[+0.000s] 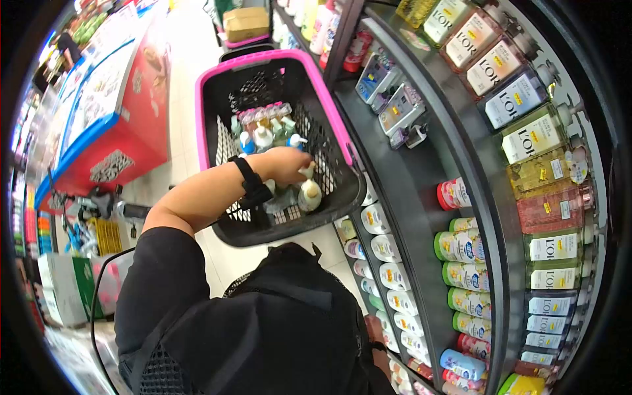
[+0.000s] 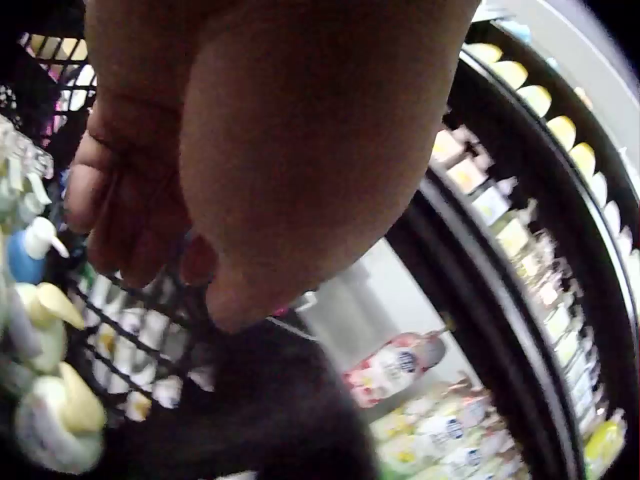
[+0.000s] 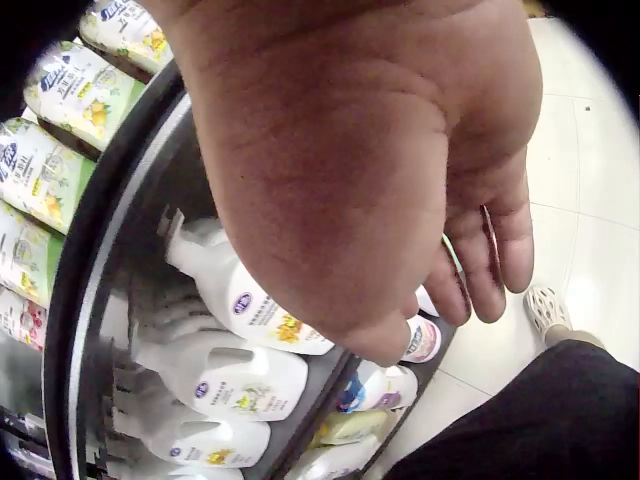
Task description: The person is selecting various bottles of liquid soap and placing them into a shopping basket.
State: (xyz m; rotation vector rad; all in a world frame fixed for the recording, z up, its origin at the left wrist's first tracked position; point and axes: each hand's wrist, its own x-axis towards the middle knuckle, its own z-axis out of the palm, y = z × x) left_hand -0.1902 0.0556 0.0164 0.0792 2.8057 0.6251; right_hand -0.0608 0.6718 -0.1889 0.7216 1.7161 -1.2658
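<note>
My left hand (image 1: 289, 164) reaches over a black shopping basket (image 1: 322, 85) with a pink rim. In the left wrist view its fingers (image 2: 130, 240) hang loosely bent, with nothing seen between them. Beside it, inside the basket, stand pump bottles: a cream-topped bottle (image 1: 309, 196), a white one (image 1: 263, 137) and blue-topped ones (image 1: 247, 143). My right hand (image 3: 370, 180) hangs low by my side with relaxed fingers, close to white handled bottles (image 3: 235, 385) on a lower shelf. In the head view, my black clothing (image 1: 263, 329) hides most of that hand.
A dark shelf unit (image 1: 408, 164) on the right carries rows of pump bottles (image 1: 533, 138) and green-white bottles (image 1: 461, 247). A red chest freezer (image 1: 141, 99) stands at the left. Behind the basket sits a cardboard box (image 1: 245, 24). Pale floor tiles (image 3: 580, 190) run alongside.
</note>
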